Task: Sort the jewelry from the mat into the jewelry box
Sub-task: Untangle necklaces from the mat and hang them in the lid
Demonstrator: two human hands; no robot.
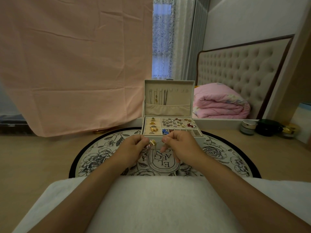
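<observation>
The cream jewelry box (168, 136) stands open at the far side of the round floral mat (104, 153). Rings fill its left slots and several earrings lie in the right tray; thin necklaces hang in the raised lid (169, 96). Just in front of the box, my left hand (133, 149) holds a bunch of jewelry (149, 146) with a gold piece on top and a pinkish beaded strand hanging down. My right hand (178, 145) pinches a thin chain that runs from that bunch. Both hands hover above the mat.
A pink sheet (72, 64) hangs at the left. Three small jars (269, 127) stand at the right on the wooden surface. A mirror behind shows a folded pink quilt (222, 101) and a tufted headboard. A white towel (159, 204) covers my lap.
</observation>
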